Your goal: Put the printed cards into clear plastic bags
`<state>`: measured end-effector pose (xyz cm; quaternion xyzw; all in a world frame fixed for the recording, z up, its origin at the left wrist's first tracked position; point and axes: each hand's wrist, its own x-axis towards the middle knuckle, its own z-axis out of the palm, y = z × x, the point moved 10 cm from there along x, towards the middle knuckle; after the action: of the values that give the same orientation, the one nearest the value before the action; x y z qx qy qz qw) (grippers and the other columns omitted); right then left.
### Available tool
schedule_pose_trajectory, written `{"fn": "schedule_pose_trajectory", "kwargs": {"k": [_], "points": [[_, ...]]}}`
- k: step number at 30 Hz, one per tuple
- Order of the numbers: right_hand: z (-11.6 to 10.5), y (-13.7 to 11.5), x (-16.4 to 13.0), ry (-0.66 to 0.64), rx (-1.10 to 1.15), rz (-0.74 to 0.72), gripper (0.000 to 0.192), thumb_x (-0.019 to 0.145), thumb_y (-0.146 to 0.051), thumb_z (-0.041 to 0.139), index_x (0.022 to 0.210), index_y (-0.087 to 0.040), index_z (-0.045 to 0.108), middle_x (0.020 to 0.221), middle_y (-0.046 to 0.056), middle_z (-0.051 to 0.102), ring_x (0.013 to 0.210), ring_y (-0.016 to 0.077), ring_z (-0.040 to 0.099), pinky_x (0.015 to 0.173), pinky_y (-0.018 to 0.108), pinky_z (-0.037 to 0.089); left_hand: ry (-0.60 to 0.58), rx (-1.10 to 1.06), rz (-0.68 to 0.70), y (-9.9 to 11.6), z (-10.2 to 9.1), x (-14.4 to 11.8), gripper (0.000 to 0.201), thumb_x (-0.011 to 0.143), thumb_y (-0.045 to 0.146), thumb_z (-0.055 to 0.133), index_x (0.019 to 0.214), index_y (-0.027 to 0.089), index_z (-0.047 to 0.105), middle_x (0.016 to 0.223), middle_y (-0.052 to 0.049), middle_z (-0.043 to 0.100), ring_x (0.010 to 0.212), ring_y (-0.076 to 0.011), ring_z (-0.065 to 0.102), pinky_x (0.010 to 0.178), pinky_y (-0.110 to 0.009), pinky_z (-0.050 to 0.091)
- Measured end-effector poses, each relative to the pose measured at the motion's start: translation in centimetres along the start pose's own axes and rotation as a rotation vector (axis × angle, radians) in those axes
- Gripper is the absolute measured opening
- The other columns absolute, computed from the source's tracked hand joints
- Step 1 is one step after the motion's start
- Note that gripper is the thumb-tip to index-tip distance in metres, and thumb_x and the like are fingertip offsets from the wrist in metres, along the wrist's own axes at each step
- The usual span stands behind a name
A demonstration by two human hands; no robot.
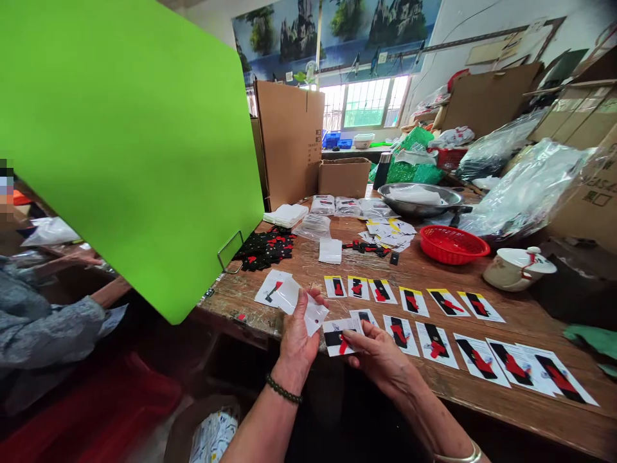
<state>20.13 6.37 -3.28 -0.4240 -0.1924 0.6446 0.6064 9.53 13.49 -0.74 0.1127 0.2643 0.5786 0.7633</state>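
My left hand holds a small clear plastic bag above the near edge of the wooden table. My right hand pinches a white card carrying a black and red piece, its end close to the bag. Two rows of similar cards lie flat on the table to the right of my hands. One more card lies just left of the bag.
A heap of black and red pieces, a red basket, a metal bowl, a white lidded pot, cardboard boxes and plastic bags stand farther back. Another person's sleeve and arm are at the left.
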Motion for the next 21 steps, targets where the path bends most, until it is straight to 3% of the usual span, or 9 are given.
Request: {"fn": "schedule_pose_trajectory", "kwargs": {"k": [9,17,21], "points": [[-1.4,1.5,0.0,0.172,0.175,-0.021,0.044,0.048,-0.024,0.095,0.085,-0.018,0.072,0.079,0.002,0.073,0.060,0.0134,0.063,0.047,0.020,0.055,-0.013,0.047,0.070,-0.2,0.4,-1.4,0.031,0.070,0.028,0.082,0.095,0.015,0.067,0.087,-0.004,0.070,0.076,-0.0148,0.067,0.076,-0.029,0.054],[-1.0,2.3,0.1,0.188,0.277,-0.074,0.043,0.047,-0.023,0.096,0.082,-0.018,0.073,0.090,0.004,0.074,0.073,0.0183,0.068,0.057,0.024,0.059,0.008,0.064,0.089,-0.9,0.4,-1.7,0.036,0.069,0.028,0.083,0.099,0.015,0.068,0.093,-0.006,0.072,0.082,-0.0162,0.069,0.082,-0.030,0.053],[-0.3,2.7,0.0,0.158,0.240,-0.067,0.041,0.049,-0.027,0.095,0.082,-0.017,0.072,0.080,0.003,0.072,0.062,0.0146,0.064,0.050,0.022,0.056,0.008,0.098,0.108,-1.1,0.3,-1.6,0.036,0.069,0.029,0.082,0.099,0.015,0.069,0.096,-0.006,0.073,0.082,-0.0160,0.069,0.082,-0.030,0.053]]}}
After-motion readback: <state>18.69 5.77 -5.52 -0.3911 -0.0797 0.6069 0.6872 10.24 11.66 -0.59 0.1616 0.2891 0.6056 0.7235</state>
